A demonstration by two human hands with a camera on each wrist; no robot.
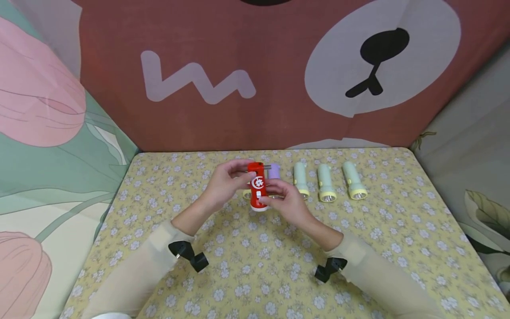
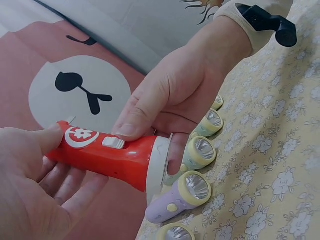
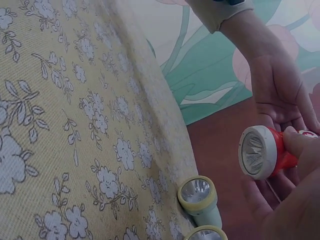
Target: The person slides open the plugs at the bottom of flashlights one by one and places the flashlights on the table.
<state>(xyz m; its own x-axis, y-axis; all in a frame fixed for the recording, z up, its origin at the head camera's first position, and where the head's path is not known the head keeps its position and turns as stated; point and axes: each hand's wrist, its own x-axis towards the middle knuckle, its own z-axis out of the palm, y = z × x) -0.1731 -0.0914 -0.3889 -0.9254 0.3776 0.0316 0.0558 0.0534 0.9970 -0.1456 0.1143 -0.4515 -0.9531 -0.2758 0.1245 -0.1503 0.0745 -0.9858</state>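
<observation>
Both hands hold a red flashlight (image 1: pixel 257 188) above the table, its white-rimmed lens end down in the head view. My left hand (image 1: pixel 224 182) grips the upper end, where two metal prongs (image 1: pixel 268 167) stick out sideways. My right hand (image 1: pixel 290 204) grips the lower end. In the left wrist view, the right thumb presses beside the white switch (image 2: pixel 114 143), and the left fingers (image 2: pixel 80 192) curl under the body. The clear lens (image 3: pixel 254 152) and its reflector show in the right wrist view; I cannot tell whether it is lit.
Behind the hands lie a purple flashlight (image 1: pixel 273 170) and, to its right, three pale green flashlights (image 1: pixel 324 179) with yellow rims. Another yellow-rimmed flashlight (image 1: pixel 247 194) is mostly hidden by the left hand. A flowered cloth (image 1: pixel 263 274) covers the table; printed fabric (image 1: pixel 279 88) hangs around it.
</observation>
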